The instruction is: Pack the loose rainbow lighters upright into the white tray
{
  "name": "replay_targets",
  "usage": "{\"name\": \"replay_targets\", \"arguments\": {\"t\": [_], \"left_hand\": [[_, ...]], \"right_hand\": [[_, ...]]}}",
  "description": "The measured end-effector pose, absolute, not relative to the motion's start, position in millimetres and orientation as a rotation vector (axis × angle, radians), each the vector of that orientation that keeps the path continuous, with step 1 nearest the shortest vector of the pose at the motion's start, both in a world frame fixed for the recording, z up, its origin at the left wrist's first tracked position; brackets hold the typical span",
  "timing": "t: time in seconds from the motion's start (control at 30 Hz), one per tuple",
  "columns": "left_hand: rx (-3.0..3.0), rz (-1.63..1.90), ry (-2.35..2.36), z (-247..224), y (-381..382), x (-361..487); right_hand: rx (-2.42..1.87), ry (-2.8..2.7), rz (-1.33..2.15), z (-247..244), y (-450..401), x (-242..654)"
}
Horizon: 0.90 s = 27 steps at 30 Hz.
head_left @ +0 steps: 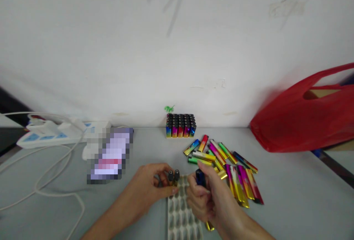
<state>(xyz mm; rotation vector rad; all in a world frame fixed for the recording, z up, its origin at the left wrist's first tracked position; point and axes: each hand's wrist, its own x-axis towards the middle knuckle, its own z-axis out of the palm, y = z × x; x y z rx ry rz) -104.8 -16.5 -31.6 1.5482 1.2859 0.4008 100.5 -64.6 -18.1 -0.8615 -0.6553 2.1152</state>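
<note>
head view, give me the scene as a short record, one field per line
left hand: thumb and fingers at two upright lighters, above the tray's far end
right hand: closed around a dark-topped lighter
tray: pale, rows of hollows
by the wall: block of standing lighters
loose lighters: mixed colours, lying beyond the right hand
left side: power strip, pixelated phone
right side: red bag

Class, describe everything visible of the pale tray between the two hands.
The tray is off-white, perhaps moulded plastic, with rows of rounded hollows; those plainly visible look unfilled. It lies flat on the grey table, running off the picture's lower edge. The left hand holds two black-topped lighters at its far end; the right hand hides part of its right side. Contact is unclear.
</note>
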Motion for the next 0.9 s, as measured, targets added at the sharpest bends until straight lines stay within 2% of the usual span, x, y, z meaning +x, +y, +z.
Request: {"name": "replay_targets", "arguments": {"t": [0.27, 0.57, 0.9], "left_hand": [[1.546, 0.403, 1.279, -31.7, -16.7, -105.0], [1.562, 0.417, 1.246, -36.4, -16.8, -107.3], [1.606, 0.445, 1.242, -39.7, -17.6, -108.1]], "right_hand": [[-0.931, -0.707, 2.017, -38.5, -65.9, 97.2], [-1.149, -1.491, 1.235, -20.8, -68.2, 111.2], [-1.255, -1.773, 0.906, -21.7, -65.2, 113.2]]}}
